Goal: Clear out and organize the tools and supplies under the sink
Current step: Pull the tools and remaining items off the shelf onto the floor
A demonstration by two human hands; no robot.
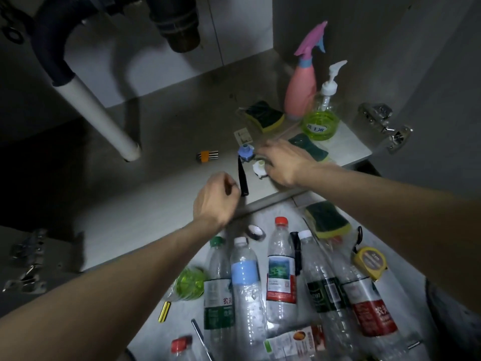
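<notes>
My left hand (217, 198) is inside the cabinet with its fingers curled beside a slim black tool (242, 179); whether it grips the tool is unclear. My right hand (282, 161) lies flat with fingers spread over a white plastic fitting (259, 168), next to a blue fitting (246, 151). A small set of hex keys with an orange holder (207, 155) lies further left. A pink spray bottle (302, 82), a green pump bottle (322, 118) and a green-yellow sponge (264, 115) stand at the cabinet's back right.
A white drain pipe (101, 118) slants down to the cabinet floor at left. On the floor outside lie several plastic bottles (246, 290), a sponge (326, 220), a yellow tape measure (371, 261), a tape roll (255, 232) and a green container (190, 284). Door hinges (382, 123) show at right.
</notes>
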